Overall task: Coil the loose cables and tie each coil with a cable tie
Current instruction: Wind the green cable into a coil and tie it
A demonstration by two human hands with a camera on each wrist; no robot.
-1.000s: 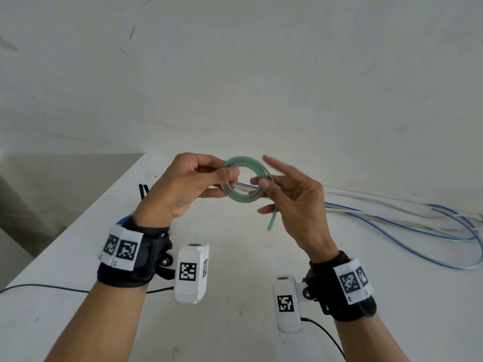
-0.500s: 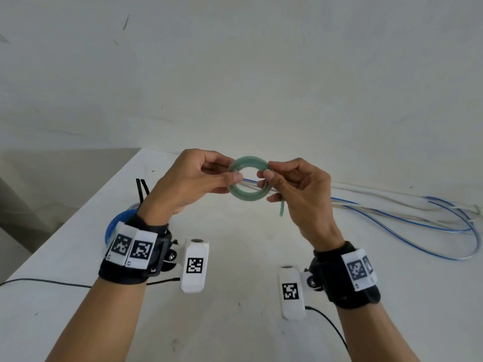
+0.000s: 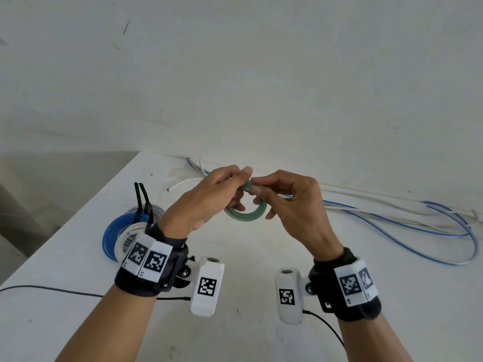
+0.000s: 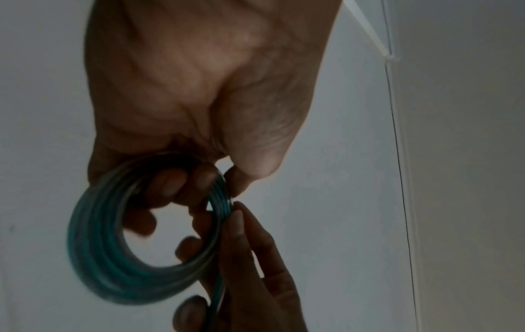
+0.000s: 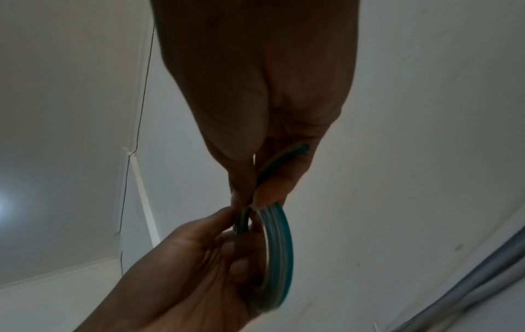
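A small green cable coil [image 3: 245, 215] hangs in the air above the white table [image 3: 235, 257], between both hands. My left hand [image 3: 209, 199] pinches the top of the coil with thumb and fingers; some fingers reach through the ring [image 4: 119, 258]. My right hand [image 3: 292, 205] pinches the same top part and the loose cable end [image 5: 287, 155], which lies along its fingers. In the right wrist view the coil [image 5: 279, 253] shows edge-on. No cable tie is visible on this coil.
Tied coils, blue [image 3: 111, 236] and white [image 3: 122, 240], lie at the left with black cable tie tails [image 3: 141, 197] sticking up. Loose blue and white cables [image 3: 392, 218] run along the wall at the back right. A thin black wire [image 3: 52, 290] crosses the table's near left.
Both hands tipped the coil down so it hangs below the fingers. The right hand drew the dangling end up into its pinch at the coil's top. The view shifted downward.
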